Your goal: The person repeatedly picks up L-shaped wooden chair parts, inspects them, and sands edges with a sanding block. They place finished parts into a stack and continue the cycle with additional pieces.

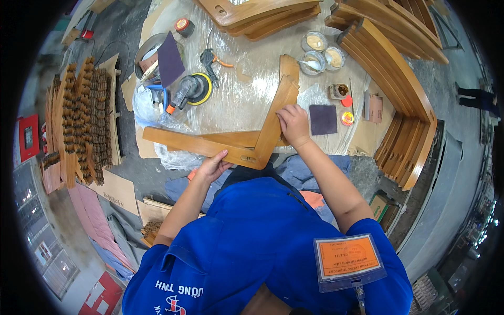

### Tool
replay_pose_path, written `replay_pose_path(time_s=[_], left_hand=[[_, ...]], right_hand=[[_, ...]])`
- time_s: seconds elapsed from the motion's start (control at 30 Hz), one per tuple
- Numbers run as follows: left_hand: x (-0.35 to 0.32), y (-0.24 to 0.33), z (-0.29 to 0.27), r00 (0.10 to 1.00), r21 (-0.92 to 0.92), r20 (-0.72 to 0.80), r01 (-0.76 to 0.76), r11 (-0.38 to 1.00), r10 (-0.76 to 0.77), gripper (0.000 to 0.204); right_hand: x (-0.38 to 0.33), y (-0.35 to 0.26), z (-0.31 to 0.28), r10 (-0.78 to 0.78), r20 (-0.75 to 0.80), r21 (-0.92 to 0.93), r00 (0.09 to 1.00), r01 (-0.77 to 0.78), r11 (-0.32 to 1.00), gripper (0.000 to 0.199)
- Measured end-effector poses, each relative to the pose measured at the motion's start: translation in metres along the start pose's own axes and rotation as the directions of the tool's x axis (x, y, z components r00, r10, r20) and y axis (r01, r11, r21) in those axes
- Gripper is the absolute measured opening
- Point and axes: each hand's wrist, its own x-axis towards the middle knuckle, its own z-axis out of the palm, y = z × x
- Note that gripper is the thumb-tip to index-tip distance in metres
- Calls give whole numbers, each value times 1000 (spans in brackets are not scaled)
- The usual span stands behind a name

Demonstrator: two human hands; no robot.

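An L-shaped brown wooden frame piece [184, 142] lies across the near side of the covered table, its corner towards my body. A small oval slot shows near that corner. My left hand [211, 167] grips its near edge, thumb on top and the other fingers underneath. On the right arm of the L, my right hand [294, 126] holds the outer edge with bent fingers. A second wooden frame piece [290, 65] of like shape lies beneath, mostly covered. Right of my right hand sits a dark square abrasive pad [323, 119].
A round sander [197, 89], a blow gun [208, 63] and a purple abrasive sheet [169, 60] lie left. Cups of paste [315, 42] and a brown jar [338, 91] stand right. Stacked wooden frames [409, 100] border the right; more frames [257, 18] lie at the back.
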Motion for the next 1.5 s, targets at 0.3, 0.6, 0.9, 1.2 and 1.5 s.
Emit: replay_pose_path(time_s=[0.3,0.6,0.9,1.2,1.5], left_hand=[[-2,1,2,1000,59,1,-14,998,14,46],[-1,1,1,1000,41,12,2,999,-3,46],[-3,2,4,1000,52,-1,-4,999,4,45],[-2,2,2,1000,52,-10,12,999,-12,44],[-2,2,2,1000,50,-8,5,999,-4,47]], right_hand=[[-3,-4,0,-14,-80,0,997,15,1000,5],[-3,-3,3,40,2,-6,999,-40,999,6],[-7,-7,3,112,-5,-18,994,-112,993,6],[-7,-9,1,149,-58,-25,987,-150,988,5],[-8,-15,-4,130,-69,-27,989,-132,991,6]])
